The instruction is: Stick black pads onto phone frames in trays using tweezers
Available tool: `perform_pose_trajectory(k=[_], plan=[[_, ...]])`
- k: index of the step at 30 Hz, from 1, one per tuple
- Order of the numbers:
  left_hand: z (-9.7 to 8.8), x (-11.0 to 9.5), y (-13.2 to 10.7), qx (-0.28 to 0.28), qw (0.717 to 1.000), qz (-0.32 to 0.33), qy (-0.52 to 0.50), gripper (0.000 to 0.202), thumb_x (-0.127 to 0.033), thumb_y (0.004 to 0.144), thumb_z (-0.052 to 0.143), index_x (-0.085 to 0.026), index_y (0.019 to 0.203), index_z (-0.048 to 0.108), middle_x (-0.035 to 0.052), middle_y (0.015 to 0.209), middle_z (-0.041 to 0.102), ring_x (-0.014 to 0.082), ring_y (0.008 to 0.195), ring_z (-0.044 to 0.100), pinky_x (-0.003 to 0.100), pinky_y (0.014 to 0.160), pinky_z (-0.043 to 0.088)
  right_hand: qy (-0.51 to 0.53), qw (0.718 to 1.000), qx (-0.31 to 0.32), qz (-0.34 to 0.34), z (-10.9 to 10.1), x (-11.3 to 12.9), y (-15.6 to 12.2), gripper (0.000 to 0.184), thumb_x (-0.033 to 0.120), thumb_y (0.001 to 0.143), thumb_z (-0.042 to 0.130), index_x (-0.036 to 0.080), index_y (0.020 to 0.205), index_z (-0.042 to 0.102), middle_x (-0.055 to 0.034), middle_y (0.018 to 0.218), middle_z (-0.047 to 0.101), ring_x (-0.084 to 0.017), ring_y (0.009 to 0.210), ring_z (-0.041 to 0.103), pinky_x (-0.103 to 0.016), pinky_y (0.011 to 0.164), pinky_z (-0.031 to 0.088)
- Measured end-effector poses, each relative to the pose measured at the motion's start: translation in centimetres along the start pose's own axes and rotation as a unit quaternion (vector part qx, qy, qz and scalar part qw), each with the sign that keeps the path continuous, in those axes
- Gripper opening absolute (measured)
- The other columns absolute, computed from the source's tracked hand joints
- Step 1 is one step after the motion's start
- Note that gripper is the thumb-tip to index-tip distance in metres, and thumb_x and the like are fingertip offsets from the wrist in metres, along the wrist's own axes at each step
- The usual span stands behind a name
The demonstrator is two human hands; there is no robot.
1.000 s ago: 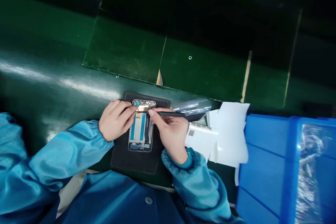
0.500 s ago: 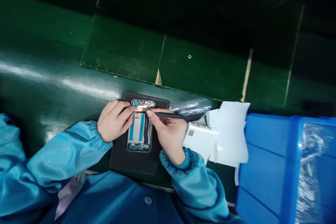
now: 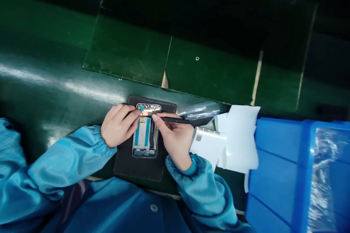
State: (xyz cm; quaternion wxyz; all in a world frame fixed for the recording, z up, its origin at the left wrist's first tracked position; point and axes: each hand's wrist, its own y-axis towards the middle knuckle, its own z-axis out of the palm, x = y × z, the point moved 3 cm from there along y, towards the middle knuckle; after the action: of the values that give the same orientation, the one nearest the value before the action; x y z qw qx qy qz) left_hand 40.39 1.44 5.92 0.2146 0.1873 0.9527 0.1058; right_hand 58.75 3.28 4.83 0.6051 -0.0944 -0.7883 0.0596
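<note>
An opened smartphone (image 3: 144, 131) lies on a black mat (image 3: 139, 169), its inside facing up. It shows a silver battery area with blue strips and a board at the top end. My left hand (image 3: 120, 125) is at the phone's upper left side, fingers bent and closed against it, with the fingertips on the board area. Between the thumb and fingers of my right hand (image 3: 177, 138) is a slim black tweezers-like tool (image 3: 175, 119). Its tip points left into the phone just below the board; the exact contact is too small to make out.
Right of the mat lie clear plastic film (image 3: 201, 110) and white sheets (image 3: 242, 138). A blue bin (image 3: 276, 167) with clear plastic wrapping (image 3: 324, 178) stands at the far right. A raised green board (image 3: 131, 51) edges the bench (image 3: 68, 98) behind the mat.
Almost nothing differs. Both hands stay at the phone, and the right hand with the black tool has shifted very slightly left.
</note>
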Motion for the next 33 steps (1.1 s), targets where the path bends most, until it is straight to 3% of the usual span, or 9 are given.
perform_pose_trajectory(k=[7, 13, 19, 23, 26, 30, 33], plan=[[-0.1, -0.1, -0.2, 0.004, 1.0, 0.001, 0.015, 0.021, -0.02, 0.093, 0.059, -0.015, 0.111, 0.068, 0.0093, 0.101, 0.069, 0.0217, 0.087, 0.057, 0.036, 0.073, 0.047, 0.007, 1.0, -0.002, -0.006, 0.0, -0.3, -0.2, 0.011, 0.031, 0.081, 0.082, 0.022, 0.085, 0.078, -0.0009, 0.079, 0.077, -0.019, 0.066, 0.073, -0.03, 0.064, 0.064], [-1.0, -1.0, 0.1, 0.011, 0.995, 0.078, 0.056, 0.019, -0.018, 0.091, 0.062, -0.015, 0.107, 0.07, 0.0076, 0.1, 0.071, 0.0203, 0.084, 0.058, 0.035, 0.067, 0.042, 0.003, 1.0, -0.001, -0.022, 0.1, -0.6, -0.4, 0.01, 0.03, 0.082, 0.081, 0.022, 0.086, 0.078, -0.0012, 0.081, 0.078, -0.019, 0.068, 0.074, -0.029, 0.063, 0.062], [-1.0, -1.9, -0.2, 0.041, 0.986, 0.109, 0.116, 0.026, -0.021, 0.092, 0.062, -0.013, 0.115, 0.069, 0.0101, 0.108, 0.072, 0.0237, 0.092, 0.06, 0.038, 0.072, 0.043, 0.025, 0.999, -0.03, -0.021, -0.8, 0.6, -0.6, 0.011, 0.03, 0.082, 0.081, 0.022, 0.09, 0.078, -0.0016, 0.083, 0.078, -0.02, 0.072, 0.074, -0.031, 0.068, 0.063], [-1.1, -1.6, -0.3, 0.07, 0.982, 0.115, 0.135, 0.028, -0.022, 0.092, 0.062, -0.015, 0.118, 0.068, 0.0094, 0.112, 0.071, 0.0245, 0.093, 0.061, 0.039, 0.073, 0.043, 0.043, 0.994, -0.097, -0.033, -4.3, 2.8, -1.1, 0.012, 0.028, 0.079, 0.084, 0.022, 0.087, 0.078, -0.0019, 0.081, 0.077, -0.019, 0.069, 0.073, -0.031, 0.069, 0.062], [-2.0, -0.6, 0.2, 0.062, 0.991, 0.073, 0.096, 0.028, -0.027, 0.093, 0.061, -0.018, 0.119, 0.068, 0.008, 0.109, 0.071, 0.023, 0.089, 0.061, 0.039, 0.073, 0.045, 0.086, 0.982, -0.151, -0.079, -8.3, 3.5, -1.7, 0.013, 0.025, 0.078, 0.085, 0.022, 0.088, 0.078, -0.0015, 0.082, 0.077, -0.017, 0.066, 0.072, -0.03, 0.067, 0.06], [-4.0, -0.2, 2.1, -0.019, 0.999, -0.024, 0.038, 0.026, -0.021, 0.093, 0.057, -0.019, 0.118, 0.066, 0.007, 0.106, 0.07, 0.0221, 0.093, 0.062, 0.038, 0.083, 0.049, 0.15, 0.961, -0.202, -0.112, -13.8, 1.3, -2.2, 0.017, 0.028, 0.076, 0.087, 0.021, 0.088, 0.076, -0.001, 0.077, 0.074, -0.016, 0.059, 0.069, -0.03, 0.062, 0.058], [-3.3, -3.1, 4.0, 0.013, 1.0, 0.023, -0.007, 0.023, -0.021, 0.094, 0.056, -0.02, 0.115, 0.066, 0.006, 0.105, 0.07, 0.022, 0.093, 0.062, 0.038, 0.084, 0.05, 0.146, 0.96, -0.223, -0.082, -16.9, -1.8, -2.7, 0.02, 0.032, 0.077, 0.085, 0.023, 0.091, 0.075, -0.0014, 0.078, 0.074, -0.016, 0.059, 0.069, -0.031, 0.063, 0.058]])
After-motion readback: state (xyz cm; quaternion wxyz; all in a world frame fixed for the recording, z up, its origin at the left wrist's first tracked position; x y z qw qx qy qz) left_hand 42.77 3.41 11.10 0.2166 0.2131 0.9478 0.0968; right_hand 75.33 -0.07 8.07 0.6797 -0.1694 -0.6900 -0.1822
